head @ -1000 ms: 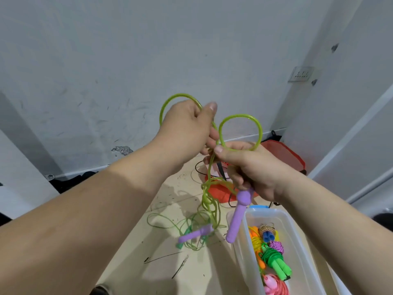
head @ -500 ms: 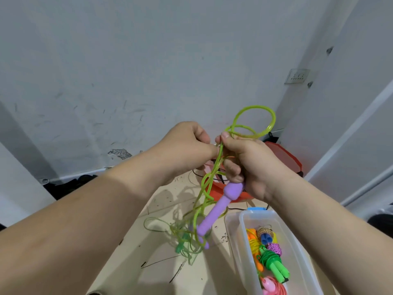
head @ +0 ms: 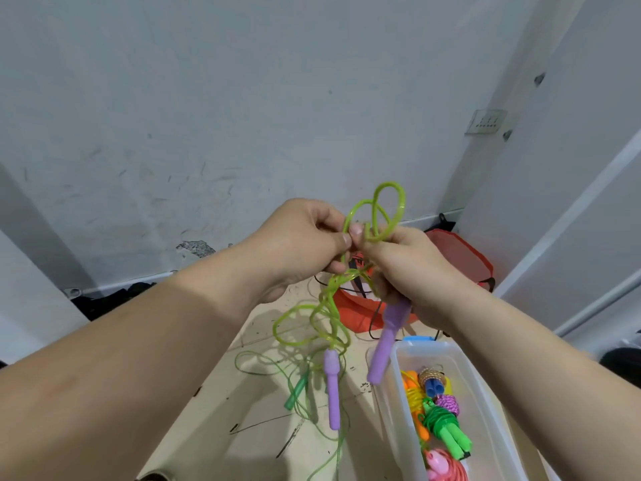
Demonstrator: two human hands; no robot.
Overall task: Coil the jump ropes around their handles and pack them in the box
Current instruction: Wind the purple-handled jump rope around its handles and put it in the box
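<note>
1. My left hand (head: 305,237), which a second ago was lifted apart with its own loop, had come in against my right hand (head: 412,269); the thumbs now touched.
2. Left thumb and forefinger were pinched on the rope (head: 403,204), with the other fingers curled under.
3. My right hand was wrapped around the top of one handle (head: 385,338), its thumb pressing the rope down. I couldn't see the rest of its fingers.
4. The two separate loops had been gathered into one small bunch above my right hand.
5. The second handle (head: 332,387) had lifted and hung straight down, near and left of the held one, with loose rope looped above it.
6. I judged that one more turn was laid on but most of the rope was still unwound, so coiling was far from done.
7. The box (head: 425,345) sat near right on the floor (head: 215,428), with other coiled ropes in it; this rope was not yet inside.
8. A thinner green rope (head: 295,394) lay tangled on the floor below and might snag the slack.
</note>
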